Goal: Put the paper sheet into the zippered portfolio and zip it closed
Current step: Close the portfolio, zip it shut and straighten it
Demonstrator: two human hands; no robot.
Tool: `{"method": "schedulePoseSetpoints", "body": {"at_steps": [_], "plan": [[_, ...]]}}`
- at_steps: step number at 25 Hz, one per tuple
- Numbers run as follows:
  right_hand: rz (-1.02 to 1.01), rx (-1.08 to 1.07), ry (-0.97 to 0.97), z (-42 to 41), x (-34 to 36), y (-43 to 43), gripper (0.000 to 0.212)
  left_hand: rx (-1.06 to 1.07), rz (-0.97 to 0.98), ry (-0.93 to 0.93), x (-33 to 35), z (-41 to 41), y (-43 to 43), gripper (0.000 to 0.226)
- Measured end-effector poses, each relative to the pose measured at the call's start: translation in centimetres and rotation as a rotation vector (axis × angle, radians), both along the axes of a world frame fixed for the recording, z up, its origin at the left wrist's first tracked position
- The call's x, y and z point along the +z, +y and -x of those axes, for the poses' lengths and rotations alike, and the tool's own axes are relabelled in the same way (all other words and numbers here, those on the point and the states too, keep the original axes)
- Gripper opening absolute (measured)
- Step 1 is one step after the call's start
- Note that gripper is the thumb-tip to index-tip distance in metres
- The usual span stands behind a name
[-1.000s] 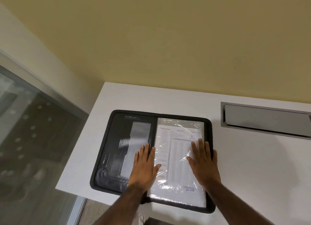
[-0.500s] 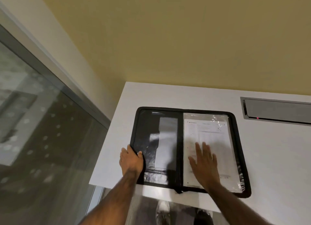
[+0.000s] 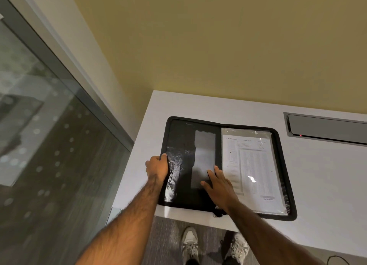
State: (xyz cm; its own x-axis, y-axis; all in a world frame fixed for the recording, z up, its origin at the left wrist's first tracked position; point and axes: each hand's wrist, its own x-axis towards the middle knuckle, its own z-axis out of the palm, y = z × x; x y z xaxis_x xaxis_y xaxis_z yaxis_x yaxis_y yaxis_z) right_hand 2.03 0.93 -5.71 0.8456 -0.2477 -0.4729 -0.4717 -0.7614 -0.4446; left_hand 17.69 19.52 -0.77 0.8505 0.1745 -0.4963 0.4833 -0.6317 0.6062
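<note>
The black zippered portfolio point(image 3: 182, 141) lies open flat on the white table point(image 3: 327, 175), near the table's left front corner. A printed paper sheet point(image 3: 252, 165) in a clear plastic sleeve fills its right half. My left hand point(image 3: 157, 166) grips the portfolio's left outer edge, fingers curled round it. With straight fingers, my right hand point(image 3: 217, 185) rests flat near the spine, partly on the left half's grey pocket and partly on the sheet's left edge. The zipper runs round the rim, undone.
A grey recessed cable tray point(image 3: 325, 128) sits in the table at the back right. A glass partition point(image 3: 49, 145) stands to the left of the table. My two shoes point(image 3: 190, 243) show on the carpet below the front edge. A yellow wall rises behind.
My left hand left the portfolio's middle and took hold of its left outer edge. My right hand slid left from the sheet toward the spine. The camera view shifted.
</note>
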Motion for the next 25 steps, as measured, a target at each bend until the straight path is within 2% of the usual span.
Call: {"method": "schedulePoseSetpoints", "body": {"at_steps": [5, 10, 13, 17, 23, 25], "plan": [[-0.112, -0.093, -0.041, -1.7, 2.4, 1.0, 0.074, -0.032, 0.156, -0.084, 3.7, 0.4, 0.5, 0.060], [-0.367, -0.172, -0.199, -5.4, 7.1, 3.1, 0.074, -0.153, 0.560, -0.012, 8.0, 2.4, 0.4, 0.071], [-0.470, -0.182, -0.264, -6.3, 10.3, 3.2, 0.078, -0.290, 0.739, 0.002, 10.2, 3.4, -0.9, 0.080], [-0.604, -0.246, -0.343, -4.8, 13.8, 1.7, 0.075, -0.322, 0.925, 0.053, 11.9, 5.9, -4.7, 0.081], [-0.754, -0.395, -0.477, -0.5, 17.0, -2.3, 0.066, -0.415, 0.903, 0.024, 12.3, 12.2, -11.5, 0.078], [-0.769, -0.436, -0.516, 1.4, 18.0, -4.1, 0.050, -0.488, 0.830, 0.006, 11.5, 14.1, -13.2, 0.077]]}}
